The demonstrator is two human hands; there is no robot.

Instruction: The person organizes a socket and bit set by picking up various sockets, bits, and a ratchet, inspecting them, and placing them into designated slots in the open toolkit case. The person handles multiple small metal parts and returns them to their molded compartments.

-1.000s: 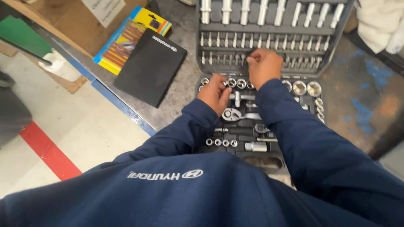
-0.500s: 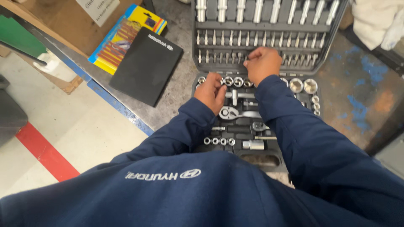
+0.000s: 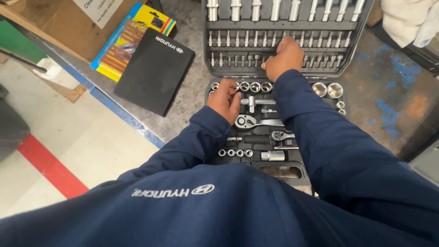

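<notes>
Bench clutter, left of the work

A black pouch [image 3: 154, 71] overlaps a yellow-blue packet [image 3: 120, 40]; cardboard [image 3: 55, 23] behind, 1 red floor stripe [image 3: 50, 167], white cloth [image 3: 407, 20].

Grey metal bench [image 3: 192, 98], worn, blue paint patches at 3 o'clock. Open socket set case [image 3: 279, 27] at 12. Black pouch [image 3: 153, 71] at 10, overlapping a yellow-blue blister pack [image 3: 116, 43]. Cardboard box [image 3: 59, 23] at 11.

You face a scuffed grey metal bench [image 3: 192, 98] with blue paint patches; at left, pale concrete floor [image 3: 68, 137] carries a red stripe [image 3: 50, 167], perhaps tape.
</notes>
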